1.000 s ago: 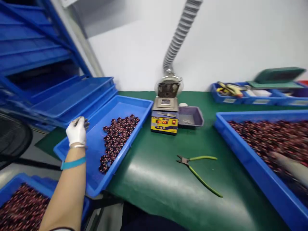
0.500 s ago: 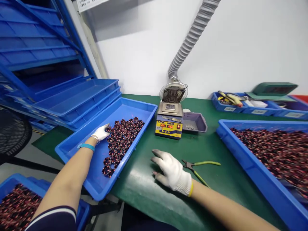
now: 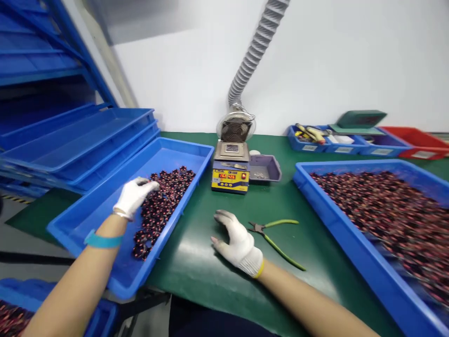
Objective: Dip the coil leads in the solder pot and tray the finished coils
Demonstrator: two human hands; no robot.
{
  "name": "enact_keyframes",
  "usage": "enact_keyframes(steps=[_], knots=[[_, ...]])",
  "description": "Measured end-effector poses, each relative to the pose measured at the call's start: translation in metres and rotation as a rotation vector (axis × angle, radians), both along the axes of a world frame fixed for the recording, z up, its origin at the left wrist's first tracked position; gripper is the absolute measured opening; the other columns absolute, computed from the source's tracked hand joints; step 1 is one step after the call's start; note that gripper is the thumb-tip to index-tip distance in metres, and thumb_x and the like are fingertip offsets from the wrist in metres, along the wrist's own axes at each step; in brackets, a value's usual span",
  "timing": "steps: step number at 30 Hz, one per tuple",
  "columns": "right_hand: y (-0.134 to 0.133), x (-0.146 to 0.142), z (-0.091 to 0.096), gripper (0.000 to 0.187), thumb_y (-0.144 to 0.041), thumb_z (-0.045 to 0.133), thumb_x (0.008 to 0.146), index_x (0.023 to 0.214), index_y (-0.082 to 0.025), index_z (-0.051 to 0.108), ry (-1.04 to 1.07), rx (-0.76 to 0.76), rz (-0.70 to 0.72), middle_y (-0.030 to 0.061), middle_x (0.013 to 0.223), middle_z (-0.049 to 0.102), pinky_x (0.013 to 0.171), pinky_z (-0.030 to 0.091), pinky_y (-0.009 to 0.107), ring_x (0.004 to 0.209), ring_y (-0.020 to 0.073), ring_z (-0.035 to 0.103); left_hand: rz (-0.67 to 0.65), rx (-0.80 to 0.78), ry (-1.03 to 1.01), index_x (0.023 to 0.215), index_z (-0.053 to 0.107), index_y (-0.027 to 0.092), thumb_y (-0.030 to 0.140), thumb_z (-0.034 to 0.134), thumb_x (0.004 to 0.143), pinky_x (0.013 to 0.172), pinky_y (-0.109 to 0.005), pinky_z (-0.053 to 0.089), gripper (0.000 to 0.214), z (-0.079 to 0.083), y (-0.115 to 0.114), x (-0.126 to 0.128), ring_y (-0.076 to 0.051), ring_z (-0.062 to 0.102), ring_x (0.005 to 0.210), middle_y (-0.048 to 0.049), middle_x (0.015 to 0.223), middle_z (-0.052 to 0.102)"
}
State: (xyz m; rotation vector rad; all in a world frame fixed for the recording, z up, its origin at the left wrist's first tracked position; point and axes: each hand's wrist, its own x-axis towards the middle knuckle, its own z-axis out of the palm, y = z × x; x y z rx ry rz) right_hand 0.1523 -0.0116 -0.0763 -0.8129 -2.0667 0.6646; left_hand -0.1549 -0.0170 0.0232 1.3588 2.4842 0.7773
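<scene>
My left hand, in a white glove with bare-looking fingertips, hovers over the blue tray on the left. Its bent fingers lie at the upper left edge of a heap of small black round motor-like parts with reddish tips. Finger and thumb are a little apart, and no part shows between them. Over the green tabletop, my right hand, gloved in white with a yellow cuff, has its fingers spread and holds nothing. Cutting pliers with green handles lie open just right of it.
A yellow-and-blue heated solder pot stands at the back centre under a ducted fan, beside a purple bin. A large blue tray of similar parts fills the right. Stacked blue trays stand left; small bins line the wall.
The view has swung to the right. My left hand has drawn back slightly from the parts it was touching and turned. My right hand stays spread near the pliers.
</scene>
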Motion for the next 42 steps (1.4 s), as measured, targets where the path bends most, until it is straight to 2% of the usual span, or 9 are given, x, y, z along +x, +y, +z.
enact_keyframes(steps=[5,9,12,16,21,25,29,35,42], knots=[[-0.007,-0.019,0.020,0.073,-0.028,0.071,0.062,0.128,-0.018,0.039,0.339,-0.351,-0.140,0.0083,0.111,0.059,0.079,0.053,0.030,0.087,0.0186,0.063,-0.344,0.019,-0.124,0.059,0.056,0.019,0.055,0.064,0.058,0.054,-0.026,0.040,0.037,-0.012,0.006,0.135,-0.018,0.057,0.060,-0.0013,0.059,0.062],[0.004,-0.020,0.022,0.050,-0.025,0.068,0.060,0.108,-0.019,0.054,0.446,-0.492,-0.251,0.0042,0.103,0.063,0.082,0.051,0.030,0.088,0.0182,0.062,-0.376,-0.108,-0.007,0.048,0.042,0.022,0.059,0.065,0.056,0.045,-0.026,0.031,0.044,-0.019,0.015,0.181,-0.016,0.050,0.049,0.0013,0.046,0.051],[0.018,-0.015,0.016,0.049,-0.024,0.070,0.055,0.102,-0.018,0.054,0.595,-0.661,-0.104,0.0045,0.096,0.064,0.078,0.051,0.031,0.083,0.0174,0.062,-0.401,-0.095,-0.103,0.055,0.048,0.021,0.059,0.066,0.056,0.047,-0.026,0.037,0.042,-0.020,0.020,0.179,-0.018,0.056,0.054,0.0000,0.052,0.056],[0.036,-0.011,0.005,0.054,-0.029,0.074,0.055,0.104,-0.017,0.054,0.814,-0.982,0.224,0.0047,0.093,0.063,0.069,0.051,0.029,0.074,0.0144,0.061,-0.475,0.016,-0.586,0.107,0.055,0.013,0.052,0.071,0.058,0.074,-0.033,0.052,0.064,-0.023,0.017,0.160,-0.024,0.065,0.087,-0.0098,0.098,0.068],[0.040,-0.008,0.002,0.061,-0.033,0.081,0.053,0.107,-0.015,0.059,0.876,-1.119,0.417,0.0023,0.084,0.063,0.069,0.049,0.027,0.072,0.0124,0.060,-0.665,-0.039,-0.780,0.122,0.054,0.014,0.048,0.065,0.070,0.099,-0.040,0.042,0.063,-0.030,0.015,0.148,-0.028,0.049,0.120,-0.0109,0.127,0.057],[0.038,-0.006,0.005,0.057,-0.030,0.082,0.055,0.105,-0.014,0.060,0.880,-1.185,0.489,0.0018,0.082,0.062,0.070,0.050,0.028,0.071,0.0129,0.061,-0.704,-0.012,-0.757,0.116,0.060,0.015,0.047,0.059,0.077,0.099,-0.040,0.042,0.050,-0.031,0.015,0.147,-0.028,0.049,0.120,-0.0100,0.124,0.060],[0.037,-0.004,0.007,0.054,-0.031,0.082,0.055,0.100,-0.013,0.060,0.864,-1.213,0.535,0.0015,0.079,0.061,0.065,0.050,0.028,0.066,0.0130,0.061,-0.685,0.091,-0.758,0.088,0.071,0.017,0.045,0.061,0.076,0.100,-0.040,0.041,0.032,-0.031,0.015,0.148,-0.029,0.052,0.117,-0.0103,0.122,0.061],[0.036,0.003,0.012,0.057,-0.033,0.083,0.054,0.101,-0.011,0.059,0.764,-1.174,0.548,0.0038,0.082,0.062,0.066,0.050,0.029,0.068,0.0140,0.062,-0.303,0.473,-1.094,0.090,0.064,0.023,0.048,0.060,0.077,0.077,-0.034,0.052,0.028,-0.021,0.026,0.128,-0.022,0.062,0.098,-0.0048,0.117,0.063],[0.036,0.003,0.010,0.058,-0.034,0.082,0.056,0.104,-0.012,0.057,0.804,-1.143,0.502,0.0035,0.083,0.061,0.069,0.051,0.031,0.070,0.0139,0.061,-0.471,0.019,-0.825,0.083,0.063,0.015,0.037,0.079,0.059,0.044,-0.022,0.040,0.036,-0.018,0.018,0.139,-0.010,0.051,0.047,0.0018,0.059,0.059]])
